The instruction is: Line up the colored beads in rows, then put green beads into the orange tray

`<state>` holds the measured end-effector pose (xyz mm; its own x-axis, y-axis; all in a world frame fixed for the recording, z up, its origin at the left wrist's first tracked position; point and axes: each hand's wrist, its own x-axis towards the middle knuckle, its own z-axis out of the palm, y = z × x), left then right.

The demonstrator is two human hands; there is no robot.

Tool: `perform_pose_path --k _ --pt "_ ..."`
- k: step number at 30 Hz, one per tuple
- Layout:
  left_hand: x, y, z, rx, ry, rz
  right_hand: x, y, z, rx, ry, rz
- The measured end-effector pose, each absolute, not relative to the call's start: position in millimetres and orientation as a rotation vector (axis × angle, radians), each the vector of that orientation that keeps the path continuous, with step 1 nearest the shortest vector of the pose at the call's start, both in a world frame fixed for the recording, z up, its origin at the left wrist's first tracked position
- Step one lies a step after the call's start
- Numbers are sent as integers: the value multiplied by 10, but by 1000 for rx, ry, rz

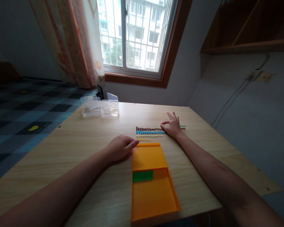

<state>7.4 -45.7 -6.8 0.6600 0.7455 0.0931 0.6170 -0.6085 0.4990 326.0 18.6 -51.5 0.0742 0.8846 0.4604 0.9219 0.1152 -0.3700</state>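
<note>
An orange tray (153,195) lies on the wooden table (85,142) in front of me, with a green plate (142,176) set inside it at the left. Beyond the tray run rows of small pieces (149,130), brown, blue, yellow and green. My left hand (120,147) rests on the table against the tray's far left corner, its fingers loosely curled and holding nothing. My right hand (172,126) lies over the right end of the rows, fingers spread, thumb and forefinger touching the small pieces there.
Two clear plastic boxes (100,107) stand at the table's far left. A bed with a checked cover (26,113) lies to the left, a window (134,34) ahead, a wooden shelf (246,28) at upper right. A socket and cable (253,75) hang on the right wall.
</note>
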Motion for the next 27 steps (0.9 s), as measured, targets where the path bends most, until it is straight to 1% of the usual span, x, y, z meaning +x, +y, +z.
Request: perform_pose_path --k 11,24,27 --pt "59 -447 -93 2456 1050 451 3263 191 -549 -1684 -1850 -166" --pt "56 -441 -91 2435 1060 419 3234 158 -537 -1693 -1825 -139" --pt "51 -431 -97 2438 1059 421 3250 124 -451 -1653 -1756 -188"
